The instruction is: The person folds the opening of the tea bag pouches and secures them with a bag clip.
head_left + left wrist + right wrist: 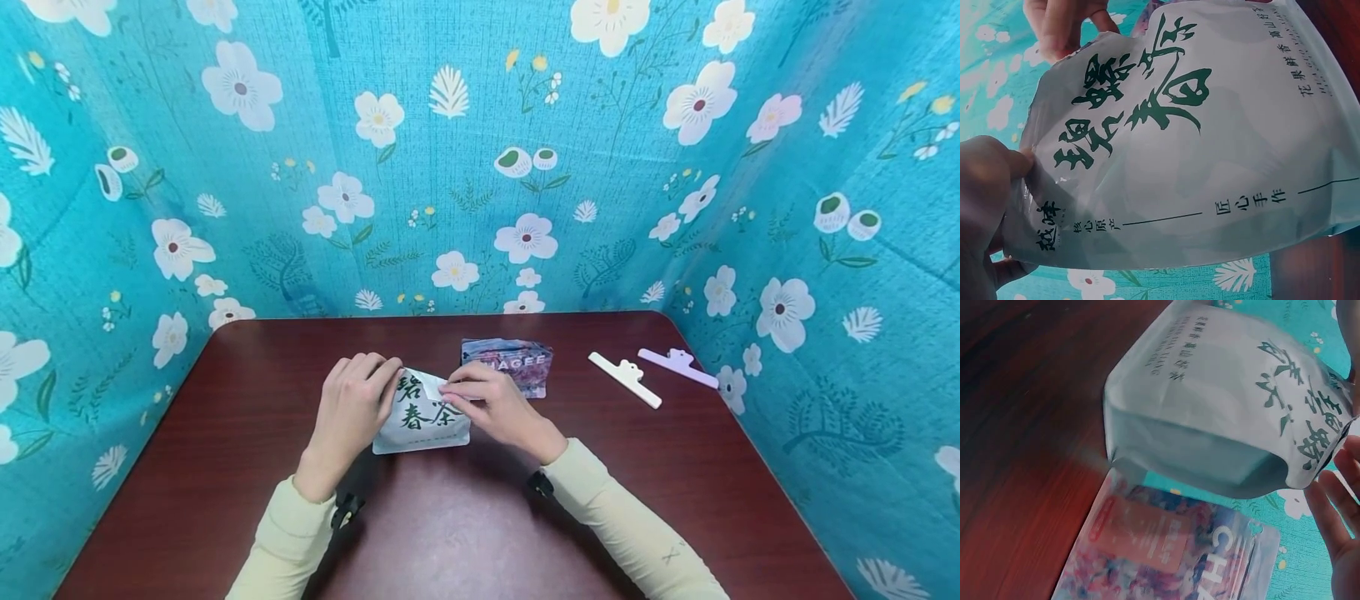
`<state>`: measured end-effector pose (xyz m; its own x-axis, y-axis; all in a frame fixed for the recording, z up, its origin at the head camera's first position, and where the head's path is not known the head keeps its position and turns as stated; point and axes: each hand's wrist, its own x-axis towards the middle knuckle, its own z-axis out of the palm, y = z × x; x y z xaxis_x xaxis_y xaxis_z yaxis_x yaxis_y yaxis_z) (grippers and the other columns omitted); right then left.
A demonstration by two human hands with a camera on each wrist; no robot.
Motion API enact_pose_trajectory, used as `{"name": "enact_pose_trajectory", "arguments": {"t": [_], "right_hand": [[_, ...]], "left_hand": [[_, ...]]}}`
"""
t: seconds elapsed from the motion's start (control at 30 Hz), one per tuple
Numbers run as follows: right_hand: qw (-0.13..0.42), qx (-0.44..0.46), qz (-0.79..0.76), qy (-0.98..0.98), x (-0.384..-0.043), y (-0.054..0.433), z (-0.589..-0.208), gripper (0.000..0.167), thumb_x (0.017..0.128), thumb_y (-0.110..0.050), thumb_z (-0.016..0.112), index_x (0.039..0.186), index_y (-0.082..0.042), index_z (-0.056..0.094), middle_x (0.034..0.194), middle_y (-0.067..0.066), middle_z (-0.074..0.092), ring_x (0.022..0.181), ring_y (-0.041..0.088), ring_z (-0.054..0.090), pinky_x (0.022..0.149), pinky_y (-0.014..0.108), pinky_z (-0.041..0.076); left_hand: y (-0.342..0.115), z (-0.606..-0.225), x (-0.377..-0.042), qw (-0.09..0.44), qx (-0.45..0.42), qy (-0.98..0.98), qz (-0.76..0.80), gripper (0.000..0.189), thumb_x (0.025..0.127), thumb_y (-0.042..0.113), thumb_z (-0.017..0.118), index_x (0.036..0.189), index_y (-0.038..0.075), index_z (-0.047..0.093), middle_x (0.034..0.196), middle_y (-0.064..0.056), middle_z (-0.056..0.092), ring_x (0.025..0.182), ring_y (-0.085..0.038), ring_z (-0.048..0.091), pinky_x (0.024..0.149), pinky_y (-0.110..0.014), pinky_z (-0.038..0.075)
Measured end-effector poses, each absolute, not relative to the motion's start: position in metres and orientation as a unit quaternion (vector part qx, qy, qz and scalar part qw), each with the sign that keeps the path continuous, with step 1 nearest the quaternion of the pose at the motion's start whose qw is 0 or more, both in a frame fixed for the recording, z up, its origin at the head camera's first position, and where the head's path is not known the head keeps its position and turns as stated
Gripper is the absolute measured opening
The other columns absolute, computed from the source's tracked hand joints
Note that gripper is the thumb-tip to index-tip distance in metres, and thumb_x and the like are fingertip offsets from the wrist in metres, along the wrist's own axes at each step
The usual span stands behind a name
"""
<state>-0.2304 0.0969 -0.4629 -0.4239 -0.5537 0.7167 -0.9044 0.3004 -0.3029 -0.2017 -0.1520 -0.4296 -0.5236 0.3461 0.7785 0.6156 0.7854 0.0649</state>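
Note:
A white tea bag (420,435) with dark green Chinese lettering is held in front of me, between both hands. My left hand (347,408) pinches its upper left edge. In the left wrist view, the thumb and fingers of that hand (985,200) grip the bag's top edge (1166,169) at one end. My right hand (506,404) holds the upper right corner, where the top edge folds over. The right wrist view shows the gusseted side of the bag (1204,394) and the right hand's fingers (1329,515) against its top corner.
Just behind the bag stands a colourful pouch (532,385) with pale lettering, partly covered by my right hand. To the right, a white clip (626,379) and a lilac clip (678,364) lie on the dark red table (420,533). Blue floral cloth (480,208) surrounds the back and sides.

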Motion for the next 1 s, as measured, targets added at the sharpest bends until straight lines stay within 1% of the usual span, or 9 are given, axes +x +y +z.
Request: {"name": "enact_pose_trajectory", "arguments": {"t": [0.07, 0.23, 0.4, 0.5, 0.57, 0.67, 0.8, 0.9, 1.0], "right_hand": [[0.241, 0.462, 0.361, -0.774, -0.232, 0.095, -0.462, 0.015, 0.09, -0.01, 0.077, 0.105, -0.01, 0.08, 0.102, 0.002, 0.07, 0.094, 0.013, 0.066, 0.081, 0.023, 0.054], [0.227, 0.432, 0.378, -0.787, -0.235, 0.088, -0.46, 0.014, 0.089, -0.015, 0.08, 0.103, -0.013, 0.077, 0.098, -0.004, 0.069, 0.089, 0.007, 0.065, 0.077, 0.022, 0.053], [0.213, 0.397, 0.378, -0.808, -0.235, 0.082, -0.458, 0.03, 0.087, -0.017, 0.082, 0.116, -0.012, 0.074, 0.101, -0.003, 0.068, 0.086, 0.007, 0.062, 0.072, 0.023, 0.052], [0.207, 0.391, 0.363, -0.82, -0.235, 0.079, -0.456, 0.034, 0.088, -0.018, 0.081, 0.121, -0.011, 0.073, 0.102, -0.002, 0.071, 0.087, 0.008, 0.062, 0.074, 0.024, 0.053], [0.207, 0.393, 0.35, -0.824, -0.236, 0.078, -0.456, 0.031, 0.089, -0.018, 0.08, 0.119, -0.011, 0.074, 0.1, -0.002, 0.071, 0.087, 0.007, 0.063, 0.074, 0.024, 0.053], [0.21, 0.396, 0.342, -0.826, -0.237, 0.076, -0.457, 0.022, 0.09, -0.016, 0.079, 0.112, -0.012, 0.075, 0.098, -0.003, 0.072, 0.087, 0.007, 0.062, 0.076, 0.024, 0.052], [0.213, 0.398, 0.342, -0.824, -0.238, 0.075, -0.457, 0.017, 0.089, -0.012, 0.079, 0.106, -0.012, 0.075, 0.095, -0.003, 0.071, 0.085, 0.007, 0.061, 0.075, 0.024, 0.052], [0.21, 0.396, 0.343, -0.826, -0.238, 0.073, -0.456, 0.014, 0.09, -0.011, 0.078, 0.103, -0.012, 0.074, 0.094, -0.004, 0.07, 0.084, 0.007, 0.061, 0.075, 0.024, 0.052], [0.208, 0.393, 0.342, -0.828, -0.237, 0.072, -0.454, 0.012, 0.091, -0.011, 0.077, 0.102, -0.012, 0.074, 0.093, -0.003, 0.07, 0.083, 0.008, 0.062, 0.074, 0.025, 0.052]], "left_hand": [[-0.152, -0.429, -0.202, 0.397, -0.281, -0.858, -0.169, 0.012, 0.092, 0.01, 0.072, 0.102, 0.005, 0.075, 0.085, -0.009, 0.068, 0.076, -0.028, 0.062, 0.068, -0.041, 0.047], [-0.152, -0.429, -0.201, 0.396, -0.286, -0.857, -0.163, 0.013, 0.092, 0.009, 0.071, 0.103, 0.005, 0.075, 0.085, -0.009, 0.068, 0.076, -0.028, 0.062, 0.068, -0.041, 0.047], [-0.152, -0.428, -0.199, 0.391, -0.289, -0.859, -0.159, 0.014, 0.09, 0.008, 0.072, 0.104, 0.004, 0.075, 0.086, -0.009, 0.068, 0.077, -0.029, 0.062, 0.069, -0.042, 0.046], [-0.152, -0.429, -0.199, 0.389, -0.291, -0.859, -0.163, 0.015, 0.09, 0.008, 0.071, 0.103, 0.004, 0.075, 0.088, -0.01, 0.068, 0.078, -0.029, 0.062, 0.07, -0.042, 0.047], [-0.151, -0.429, -0.199, 0.39, -0.291, -0.858, -0.164, 0.016, 0.09, 0.012, 0.067, 0.102, 0.005, 0.074, 0.088, -0.009, 0.068, 0.079, -0.029, 0.062, 0.071, -0.043, 0.047], [-0.151, -0.431, -0.2, 0.393, -0.294, -0.855, -0.167, 0.022, 0.087, 0.024, 0.066, 0.097, 0.006, 0.073, 0.087, -0.009, 0.067, 0.079, -0.029, 0.062, 0.071, -0.044, 0.047], [-0.149, -0.432, -0.2, 0.389, -0.297, -0.858, -0.157, 0.029, 0.086, 0.035, 0.074, 0.095, 0.007, 0.075, 0.087, -0.008, 0.066, 0.08, -0.029, 0.061, 0.072, -0.044, 0.047], [-0.149, -0.432, -0.2, 0.381, -0.295, -0.864, -0.147, 0.025, 0.085, 0.031, 0.081, 0.097, 0.009, 0.077, 0.089, -0.007, 0.066, 0.082, -0.028, 0.061, 0.074, -0.045, 0.046], [-0.147, -0.432, -0.199, 0.381, -0.289, -0.867, -0.139, 0.019, 0.086, 0.025, 0.082, 0.097, 0.011, 0.077, 0.089, -0.007, 0.066, 0.083, -0.028, 0.061, 0.076, -0.045, 0.045]]}}
